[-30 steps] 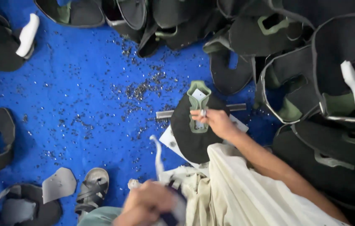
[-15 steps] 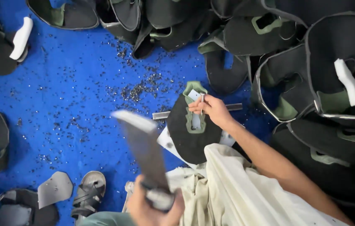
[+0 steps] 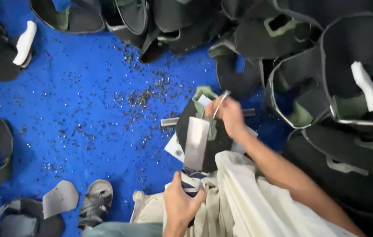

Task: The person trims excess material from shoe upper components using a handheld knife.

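Both hands are bare: no gloves, rings or wristbands show on the left hand or the right hand. The right forearm is bare too, uncovered from the wrist back to where it leaves the frame at the lower right; no sleeve edge shows along it. Of the left arm only the wrist shows, at the bottom edge, also uncovered. Over the lap lies loose, creased cream-white cloth clothing, with a duller beige-grey folded layer beside it. On one foot sits a worn grey strapped sandal with crossing bands.
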